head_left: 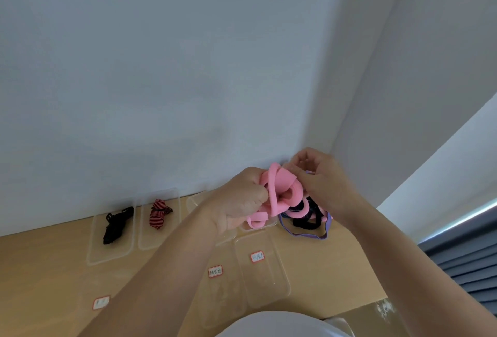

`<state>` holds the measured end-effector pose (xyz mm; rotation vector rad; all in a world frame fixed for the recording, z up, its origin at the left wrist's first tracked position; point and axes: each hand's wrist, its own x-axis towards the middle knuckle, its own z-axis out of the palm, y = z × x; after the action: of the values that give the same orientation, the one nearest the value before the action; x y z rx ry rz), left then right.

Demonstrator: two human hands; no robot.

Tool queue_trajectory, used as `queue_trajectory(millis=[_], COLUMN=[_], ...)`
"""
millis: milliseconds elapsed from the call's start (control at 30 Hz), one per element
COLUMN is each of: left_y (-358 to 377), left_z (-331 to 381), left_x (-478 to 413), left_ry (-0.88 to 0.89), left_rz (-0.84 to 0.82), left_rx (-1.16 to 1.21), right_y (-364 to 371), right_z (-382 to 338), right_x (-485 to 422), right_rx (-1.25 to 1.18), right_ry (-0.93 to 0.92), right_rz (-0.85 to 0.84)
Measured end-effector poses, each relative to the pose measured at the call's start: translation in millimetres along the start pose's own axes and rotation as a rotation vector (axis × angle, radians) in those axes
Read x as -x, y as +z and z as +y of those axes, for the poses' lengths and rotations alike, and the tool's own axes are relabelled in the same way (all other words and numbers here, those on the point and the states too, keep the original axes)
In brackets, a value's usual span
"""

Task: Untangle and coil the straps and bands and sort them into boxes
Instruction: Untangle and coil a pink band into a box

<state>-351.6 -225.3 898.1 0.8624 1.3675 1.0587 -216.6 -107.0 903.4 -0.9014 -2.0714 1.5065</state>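
Two hands hold one pink band (pixel 281 189) raised above the worktop (pixel 53 269). The left hand (pixel 242 202) is clenched round a bunch of the band's folds; the right hand (pixel 321 178), blurred, has its fingers curled at the uppermost loop and appears to pinch it. Between the two grips the band forms several wide, flat loops crossing one another, and one end hangs below the left grip.

Handling, as judged: the band looks light, soft and limp, with no stiffness to keep a coil unaided, so it likely springs open once released. A hold on a free end, or flat across the width, should serve better than a fistful of loops, which tightens the knot.

Below the right grip lies a heap of black bands (pixel 309 222) with a purple band (pixel 304 235) looped round it, unsorted. Far to the left of the left grip, two clear boxes hold a black strap (pixel 115 225) and a red-and-black striped strap (pixel 158 214). Beneath the grips stands an empty labelled box (pixel 279 280).
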Motion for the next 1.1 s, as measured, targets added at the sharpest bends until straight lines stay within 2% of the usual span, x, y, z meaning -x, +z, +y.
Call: queue_trajectory(millis=[133, 233, 333, 400, 467, 600, 733, 833, 933, 1000, 1100], left_y=[-3.6, -6.7, -5.4, -4.9, -4.2, 0.0, 3.7, 8.0, 11.2, 9.2, -0.7], left_z=[2.9, 3.0, -1.4, -4.5, -7.2, -6.7, 0.6, -0.8, -7.6, -9.4, -15.8], left_x=[3.3, 3.9, -0.7, -3.4, -5.5, -6.1, -1.2, 1.0, -1.0, -1.2, -2.0], left_ry=[0.024, 0.015, 0.022, 0.016, 0.037, 0.107, 0.151, 0.164, 0.194, 0.192, 0.159], left_rz=[0.064, 0.127, 0.191, 0.305, 0.38, 0.414, 0.377, 0.366, 0.506, 0.614, 0.633], left_rx=[0.029, -0.03, -0.043, -0.016, 0.008, 0.081, 0.257, 0.284, 0.2, 0.241, 0.303], right_y=[0.4, -1.9, -3.5, -5.0, -4.9, -1.7, 2.6, 12.8, 25.3, 31.9, 37.0], right_z=[-3.7, -8.6, -8.0, -8.5, -8.0, -6.1, -5.2, -4.2, -2.9, -1.8, 2.3], right_x=[8.0, 13.2, 13.0, 13.2, 12.9, 10.3, 7.2, 4.0, -0.2, -2.4, -6.1], right_rx=[-0.204, -0.14, -0.093, -0.091, -0.074, -0.118, -0.186, -0.193, -0.239, -0.295, -0.336], right_ry=[0.012, -0.042, -0.002, 0.024, 0.024, 0.022, 0.06, 0.063, 0.102, 0.146, 0.213], right_rz=[-0.101, -0.141, -0.132, -0.132, -0.102, -0.047, 0.029, 0.142, 0.222, 0.235, 0.182])
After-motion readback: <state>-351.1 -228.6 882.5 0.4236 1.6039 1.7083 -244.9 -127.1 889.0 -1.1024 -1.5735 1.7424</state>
